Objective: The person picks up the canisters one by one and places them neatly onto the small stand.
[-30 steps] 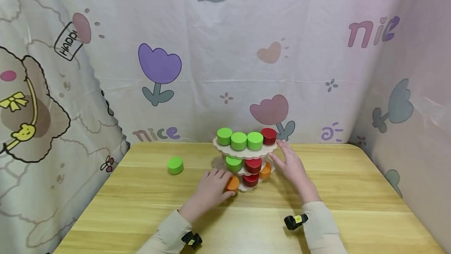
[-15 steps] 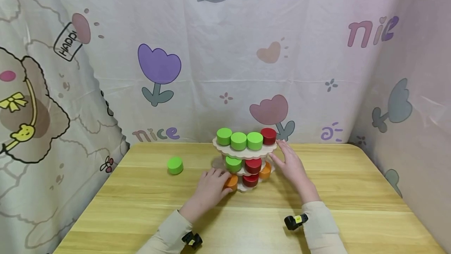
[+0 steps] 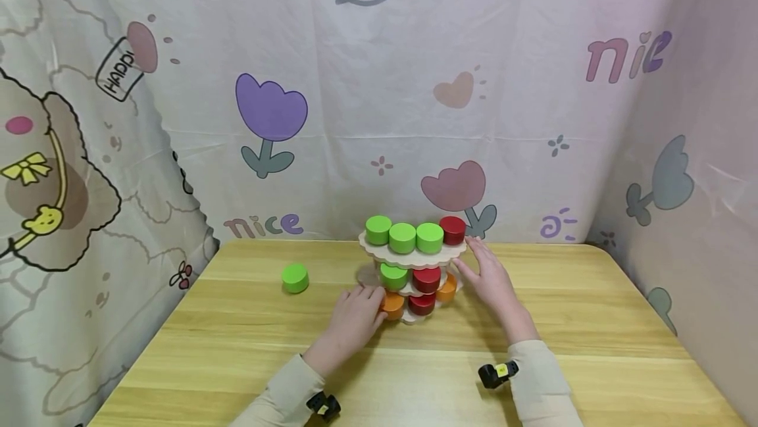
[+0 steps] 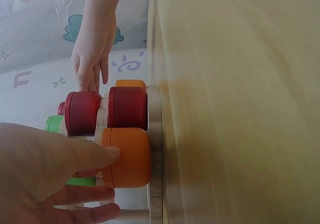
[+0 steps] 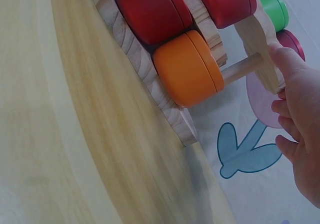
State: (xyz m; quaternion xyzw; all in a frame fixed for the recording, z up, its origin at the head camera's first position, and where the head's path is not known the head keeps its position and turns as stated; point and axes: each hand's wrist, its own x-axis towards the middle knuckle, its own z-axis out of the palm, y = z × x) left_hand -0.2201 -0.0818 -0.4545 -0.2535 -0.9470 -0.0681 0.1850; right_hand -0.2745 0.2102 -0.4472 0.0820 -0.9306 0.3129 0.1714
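Note:
A wooden three-tier stand [image 3: 412,258] with scalloped tiers stands on the table, bearing coloured round blocks. On its bottom tier sit an orange block [image 3: 393,306] at the left, a red block [image 3: 422,304] in the middle and another orange block [image 5: 186,68] at the right. My left hand [image 3: 351,322] is at the left orange block, its fingers fairly straight; in the left wrist view the thumb [image 4: 107,155] overlaps the block's edge. My right hand [image 3: 493,282] holds the top tier's right rim between thumb and fingers. Part of the stand's back is hidden.
A loose green block [image 3: 295,278] lies on the wooden table [image 3: 237,348], left of the stand. Three green blocks and a red block [image 3: 453,230] rest along the top tier. A patterned cloth [image 3: 355,98] hangs behind the table and along both sides.
The left orange block has settled slightly inward on the bottom tier, and my left thumb has drawn back from its front. My right hand stays at the top tier's rim.

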